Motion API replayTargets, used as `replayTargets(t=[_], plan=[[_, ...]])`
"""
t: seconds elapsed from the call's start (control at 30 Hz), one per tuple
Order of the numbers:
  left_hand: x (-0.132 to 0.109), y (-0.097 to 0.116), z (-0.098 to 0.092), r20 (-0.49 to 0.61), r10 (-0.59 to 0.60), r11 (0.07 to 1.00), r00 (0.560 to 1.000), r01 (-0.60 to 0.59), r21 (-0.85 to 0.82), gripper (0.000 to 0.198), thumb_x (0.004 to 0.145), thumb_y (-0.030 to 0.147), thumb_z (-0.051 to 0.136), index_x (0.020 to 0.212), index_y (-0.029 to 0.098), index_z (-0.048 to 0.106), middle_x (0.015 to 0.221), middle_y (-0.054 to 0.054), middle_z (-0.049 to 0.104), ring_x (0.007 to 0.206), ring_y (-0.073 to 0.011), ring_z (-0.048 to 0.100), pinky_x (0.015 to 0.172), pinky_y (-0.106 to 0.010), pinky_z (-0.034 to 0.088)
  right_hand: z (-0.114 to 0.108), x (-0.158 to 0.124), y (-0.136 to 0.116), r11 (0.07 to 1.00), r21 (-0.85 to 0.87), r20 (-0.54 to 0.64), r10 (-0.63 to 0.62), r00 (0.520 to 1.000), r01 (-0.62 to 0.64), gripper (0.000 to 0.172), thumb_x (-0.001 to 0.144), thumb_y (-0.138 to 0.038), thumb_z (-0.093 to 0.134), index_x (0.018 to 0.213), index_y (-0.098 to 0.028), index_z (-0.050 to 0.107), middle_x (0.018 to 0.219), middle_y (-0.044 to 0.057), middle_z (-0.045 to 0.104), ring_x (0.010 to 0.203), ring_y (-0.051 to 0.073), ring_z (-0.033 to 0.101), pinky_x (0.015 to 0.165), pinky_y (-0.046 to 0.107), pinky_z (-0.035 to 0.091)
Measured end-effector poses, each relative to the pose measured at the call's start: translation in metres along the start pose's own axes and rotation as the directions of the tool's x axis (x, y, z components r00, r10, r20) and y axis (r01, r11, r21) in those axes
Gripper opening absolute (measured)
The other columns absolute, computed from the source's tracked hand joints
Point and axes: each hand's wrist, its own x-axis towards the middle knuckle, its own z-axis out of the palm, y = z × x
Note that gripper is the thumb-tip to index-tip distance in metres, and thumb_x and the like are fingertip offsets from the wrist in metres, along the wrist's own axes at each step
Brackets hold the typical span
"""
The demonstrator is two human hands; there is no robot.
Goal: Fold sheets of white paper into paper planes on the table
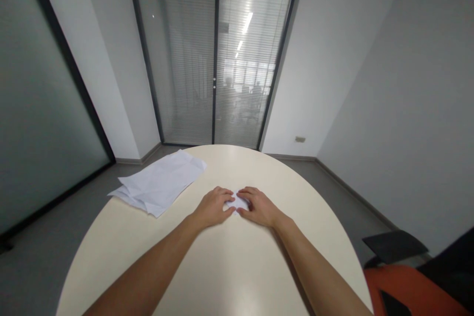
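A small piece of folded white paper [239,202] lies near the middle of the round table, between my two hands. My left hand [215,206] grips its left side, thumb at the near edge and fingers at the far edge. On the opposite side my right hand [258,206] holds it in the same way, fingers curled over the top. Both hands rest low at the tabletop, and they cover part of the paper, so its full outline is hidden.
Loose sheets of white paper [159,180] lie in an uneven stack at the table's left edge, corners sticking out past it. The pale round table [222,261] fills the foreground. An orange chair [411,289] with a black armrest stands at the right. Glass doors [215,59] are beyond.
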Motion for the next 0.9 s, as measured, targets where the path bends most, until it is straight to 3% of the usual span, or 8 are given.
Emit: replayTargets(t=[0.17, 0.37, 0.57, 0.73, 0.9], plan=[[0.000, -0.002, 0.000, 0.005, 0.011, 1.000, 1.000, -0.011, -0.029, 0.027, 0.087, 0.027, 0.064, 0.112, 0.020, 0.072, 0.120, -0.006, 0.070, 0.110, -0.0242, 0.058, 0.100, -0.039, 0.048, 0.003, 0.001, -0.003, 0.998, -0.042, 0.028, 0.050, 0.998, -0.049, 0.051, 0.082, -0.042, 0.067, 0.126, -0.018, 0.065, 0.132, 0.013, 0.063, 0.124, 0.029, 0.055, 0.109, 0.043, 0.041], [-0.001, -0.003, 0.005, -0.016, -0.001, 0.999, 1.000, 0.000, -0.049, 0.029, 0.087, 0.026, 0.065, 0.115, 0.021, 0.071, 0.123, -0.006, 0.069, 0.112, -0.0242, 0.057, 0.102, -0.039, 0.048, 0.008, 0.002, 0.000, 0.998, -0.050, 0.090, 0.041, 0.995, -0.037, 0.063, 0.085, -0.045, 0.062, 0.139, -0.013, 0.055, 0.144, 0.015, 0.054, 0.134, 0.029, 0.048, 0.121, 0.047, 0.025], [0.001, 0.001, 0.005, -0.031, -0.051, 0.998, 0.998, 0.052, 0.019, 0.022, 0.090, 0.026, 0.062, 0.107, 0.021, 0.073, 0.123, -0.006, 0.070, 0.111, -0.0246, 0.058, 0.101, -0.040, 0.048, 0.010, 0.000, 0.003, 0.993, -0.050, 0.142, 0.109, 0.984, -0.102, 0.073, 0.086, -0.050, 0.060, 0.144, -0.008, 0.050, 0.150, 0.018, 0.046, 0.145, 0.036, 0.031, 0.120, 0.050, 0.025], [0.000, -0.002, -0.001, -0.009, -0.002, 1.000, 1.000, 0.002, -0.027, 0.025, 0.088, 0.024, 0.063, 0.112, 0.020, 0.071, 0.114, -0.005, 0.073, 0.108, -0.0233, 0.059, 0.097, -0.037, 0.050, 0.010, -0.002, 0.001, 0.990, -0.026, 0.162, 0.138, 0.977, -0.136, 0.076, 0.087, -0.051, 0.059, 0.151, -0.015, 0.040, 0.155, 0.013, 0.040, 0.146, 0.037, 0.028, 0.117, 0.054, 0.028], [0.000, -0.002, -0.005, 0.019, -0.025, 0.999, 1.000, 0.026, -0.041, 0.030, 0.088, 0.025, 0.063, 0.117, 0.022, 0.070, 0.113, -0.005, 0.072, 0.107, -0.0221, 0.060, 0.095, -0.034, 0.051, 0.007, -0.001, -0.003, 0.986, -0.045, 0.212, 0.166, 0.963, -0.160, 0.072, 0.088, -0.052, 0.057, 0.151, -0.023, 0.041, 0.157, 0.010, 0.037, 0.149, 0.037, 0.021, 0.118, 0.057, 0.022]])
